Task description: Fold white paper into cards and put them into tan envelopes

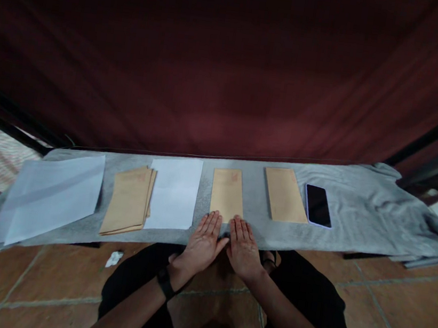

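Note:
Both my hands lie flat, palms down, side by side at the near edge of a long surface covered in grey cloth. My left hand and my right hand have their fingers stretched out, and the fingertips rest on the near end of a brown envelope. Neither hand grips anything. A black band sits on my left wrist. A second brown envelope lies to the right, apart from my hands.
A black phone lies right of the second envelope. Left of my hands are a white sheet, a stack of brown envelopes and large white sheets. A dark red curtain hangs behind. A paper scrap lies on the tiled floor.

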A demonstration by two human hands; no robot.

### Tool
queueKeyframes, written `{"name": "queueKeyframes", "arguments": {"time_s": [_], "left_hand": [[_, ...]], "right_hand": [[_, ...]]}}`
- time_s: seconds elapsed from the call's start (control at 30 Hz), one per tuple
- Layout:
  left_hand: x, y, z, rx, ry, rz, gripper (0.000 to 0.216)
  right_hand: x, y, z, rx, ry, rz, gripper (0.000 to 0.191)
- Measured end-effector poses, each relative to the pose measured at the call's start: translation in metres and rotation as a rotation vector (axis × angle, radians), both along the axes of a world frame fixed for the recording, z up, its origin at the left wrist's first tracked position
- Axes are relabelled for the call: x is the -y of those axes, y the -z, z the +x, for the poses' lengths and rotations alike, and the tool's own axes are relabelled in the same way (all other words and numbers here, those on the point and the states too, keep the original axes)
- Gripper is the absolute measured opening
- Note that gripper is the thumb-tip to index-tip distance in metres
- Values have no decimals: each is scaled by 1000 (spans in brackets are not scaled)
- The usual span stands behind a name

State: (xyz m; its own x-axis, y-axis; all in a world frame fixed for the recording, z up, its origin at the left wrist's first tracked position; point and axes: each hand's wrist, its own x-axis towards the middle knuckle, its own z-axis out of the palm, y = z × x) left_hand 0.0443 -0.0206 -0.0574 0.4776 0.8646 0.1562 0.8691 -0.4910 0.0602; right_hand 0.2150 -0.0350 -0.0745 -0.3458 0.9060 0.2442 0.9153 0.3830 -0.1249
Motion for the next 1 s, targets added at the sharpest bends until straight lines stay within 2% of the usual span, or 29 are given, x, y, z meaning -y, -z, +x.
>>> {"name": "queueKeyframes", "arguments": {"time_s": [0.27, 0.5, 0.8, 1.0], "left_hand": [[-62, 10, 22, 71, -13, -51, 65], [-109, 15, 36, 55, -99, -74, 63], [-166, 6, 41, 75, -185, -89, 60], [-183, -2, 45, 10, -181, -168, 61]], "right_hand": [[-6, 5, 0, -5, -10, -16, 63], [-7, 6, 3, -22, -41, 41, 58], [-3, -1, -1, 10, -14, 48, 59], [2, 0, -1, 11, -20, 109, 65]]}}
